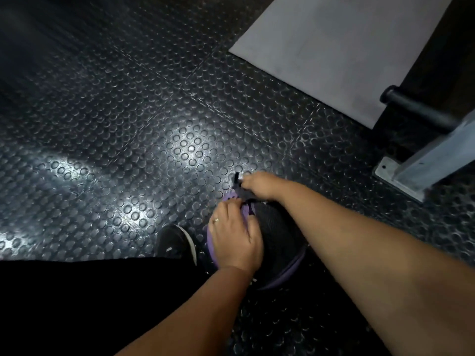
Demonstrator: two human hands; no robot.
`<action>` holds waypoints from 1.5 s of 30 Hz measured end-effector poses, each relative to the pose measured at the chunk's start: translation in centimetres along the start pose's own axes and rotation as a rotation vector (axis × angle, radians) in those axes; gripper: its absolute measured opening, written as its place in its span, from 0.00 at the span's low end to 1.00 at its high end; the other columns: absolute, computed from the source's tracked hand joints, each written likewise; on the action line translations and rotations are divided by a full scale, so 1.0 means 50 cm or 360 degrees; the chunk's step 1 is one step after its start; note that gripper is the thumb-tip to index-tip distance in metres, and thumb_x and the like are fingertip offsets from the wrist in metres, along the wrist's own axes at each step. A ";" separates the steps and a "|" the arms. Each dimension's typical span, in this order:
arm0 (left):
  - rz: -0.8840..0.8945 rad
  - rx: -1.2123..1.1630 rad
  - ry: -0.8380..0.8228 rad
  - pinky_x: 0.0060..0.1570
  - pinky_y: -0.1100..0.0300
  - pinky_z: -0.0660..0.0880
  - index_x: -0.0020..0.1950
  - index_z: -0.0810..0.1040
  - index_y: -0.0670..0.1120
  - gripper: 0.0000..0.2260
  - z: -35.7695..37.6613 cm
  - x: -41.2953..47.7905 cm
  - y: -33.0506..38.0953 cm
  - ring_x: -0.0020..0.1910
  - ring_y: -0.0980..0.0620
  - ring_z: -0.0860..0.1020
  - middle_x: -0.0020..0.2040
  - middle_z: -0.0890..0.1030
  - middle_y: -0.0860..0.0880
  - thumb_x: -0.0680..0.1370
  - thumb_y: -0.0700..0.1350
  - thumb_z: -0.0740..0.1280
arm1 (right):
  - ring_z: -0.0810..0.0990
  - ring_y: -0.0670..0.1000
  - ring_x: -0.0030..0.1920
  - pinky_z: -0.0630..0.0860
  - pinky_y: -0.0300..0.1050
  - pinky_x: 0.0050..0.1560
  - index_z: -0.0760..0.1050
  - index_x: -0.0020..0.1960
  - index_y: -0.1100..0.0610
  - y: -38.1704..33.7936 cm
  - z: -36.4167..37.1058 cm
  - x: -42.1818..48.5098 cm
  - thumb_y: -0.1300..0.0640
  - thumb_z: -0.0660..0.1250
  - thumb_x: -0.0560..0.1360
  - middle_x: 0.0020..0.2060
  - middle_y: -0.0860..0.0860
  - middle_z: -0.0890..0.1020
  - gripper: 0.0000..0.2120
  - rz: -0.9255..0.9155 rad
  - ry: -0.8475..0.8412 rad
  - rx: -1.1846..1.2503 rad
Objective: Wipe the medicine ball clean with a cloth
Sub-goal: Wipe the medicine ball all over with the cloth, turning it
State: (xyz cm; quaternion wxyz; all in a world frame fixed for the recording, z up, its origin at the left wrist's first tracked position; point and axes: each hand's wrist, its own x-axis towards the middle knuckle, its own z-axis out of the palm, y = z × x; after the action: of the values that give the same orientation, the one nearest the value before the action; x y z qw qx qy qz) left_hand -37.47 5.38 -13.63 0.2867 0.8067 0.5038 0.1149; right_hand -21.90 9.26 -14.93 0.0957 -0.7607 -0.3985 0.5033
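Note:
A black and purple medicine ball [277,242] sits on the studded floor in front of my legs. My left hand [235,235] lies over its left side with a ring on one finger, thumb and fingers wrapped on the ball. My right hand [259,185] is at the ball's far top edge and grips a small dark cloth [240,188], which sticks out from the fingers against the ball. Much of the ball is hidden under my hands and right forearm.
Dark rubber floor with round studs [154,124] spreads all around. A grey mat [334,47] lies at the back right. A grey metal machine base with a black roller [421,160] stands at the right. My black shoe [177,242] is just left of the ball.

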 end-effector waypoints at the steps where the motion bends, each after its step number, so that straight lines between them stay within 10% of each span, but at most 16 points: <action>1: 0.0032 -0.0006 0.0010 0.57 0.44 0.71 0.57 0.77 0.43 0.19 0.001 -0.005 0.001 0.55 0.42 0.74 0.53 0.76 0.45 0.76 0.53 0.55 | 0.74 0.58 0.61 0.66 0.42 0.51 0.75 0.61 0.62 0.015 -0.008 0.012 0.55 0.58 0.80 0.59 0.60 0.76 0.15 0.0123 -0.0088 0.0055; 8: 0.0016 -0.0051 0.0041 0.56 0.45 0.73 0.56 0.79 0.44 0.21 0.007 0.023 0.006 0.52 0.42 0.77 0.52 0.77 0.46 0.75 0.56 0.56 | 0.75 0.57 0.59 0.70 0.48 0.60 0.79 0.51 0.54 0.057 -0.016 0.014 0.53 0.59 0.79 0.56 0.56 0.78 0.11 0.0196 -0.0030 0.0166; 17: -0.0311 -0.0193 -0.0045 0.66 0.42 0.67 0.57 0.80 0.48 0.13 -0.011 0.106 0.024 0.58 0.42 0.76 0.55 0.76 0.47 0.78 0.51 0.61 | 0.67 0.53 0.70 0.60 0.41 0.70 0.74 0.65 0.58 0.066 0.145 -0.242 0.51 0.53 0.79 0.70 0.51 0.71 0.21 -0.0253 0.1209 0.0138; 25: -0.0371 -0.0252 -0.0104 0.61 0.43 0.71 0.56 0.79 0.46 0.09 -0.013 0.164 0.004 0.52 0.46 0.75 0.53 0.74 0.49 0.80 0.47 0.61 | 0.52 0.55 0.76 0.55 0.62 0.73 0.56 0.74 0.38 0.019 0.143 -0.182 0.47 0.45 0.75 0.77 0.45 0.53 0.27 -0.0154 0.1094 -0.0219; 30: -0.0305 -0.0271 -0.0027 0.62 0.42 0.70 0.50 0.79 0.47 0.08 -0.008 0.169 0.021 0.50 0.46 0.76 0.48 0.72 0.52 0.78 0.49 0.63 | 0.68 0.58 0.68 0.65 0.52 0.66 0.70 0.69 0.51 0.025 0.033 -0.075 0.51 0.51 0.80 0.70 0.54 0.70 0.20 -0.0038 0.0910 0.0000; 36: 0.0573 0.0065 -0.0168 0.75 0.39 0.55 0.60 0.80 0.55 0.17 0.010 0.125 0.045 0.62 0.54 0.74 0.60 0.79 0.57 0.76 0.59 0.62 | 0.69 0.58 0.68 0.69 0.37 0.54 0.70 0.68 0.66 0.083 -0.070 0.000 0.61 0.56 0.81 0.67 0.62 0.72 0.17 0.0258 0.0264 0.0602; 40: 0.0185 -0.0078 -0.0197 0.60 0.50 0.75 0.61 0.82 0.55 0.16 -0.001 0.159 0.073 0.56 0.49 0.80 0.56 0.84 0.54 0.76 0.56 0.65 | 0.73 0.59 0.64 0.70 0.45 0.62 0.74 0.64 0.61 0.098 -0.073 0.043 0.55 0.57 0.81 0.64 0.60 0.75 0.16 0.0435 0.0391 0.0339; 45: -0.0226 -0.0116 -0.0183 0.52 0.55 0.78 0.56 0.84 0.57 0.12 -0.008 0.204 0.081 0.49 0.50 0.82 0.49 0.85 0.54 0.76 0.57 0.67 | 0.78 0.60 0.53 0.74 0.51 0.52 0.78 0.54 0.59 0.064 0.007 -0.052 0.56 0.58 0.79 0.52 0.59 0.81 0.12 0.0193 0.1237 0.0514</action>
State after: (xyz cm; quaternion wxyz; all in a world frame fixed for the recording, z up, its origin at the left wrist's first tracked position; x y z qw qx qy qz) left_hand -29.88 13.18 -12.01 0.3516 0.7633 0.5380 0.0658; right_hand -21.01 5.19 -15.04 0.3268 -0.8912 -0.2034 0.2398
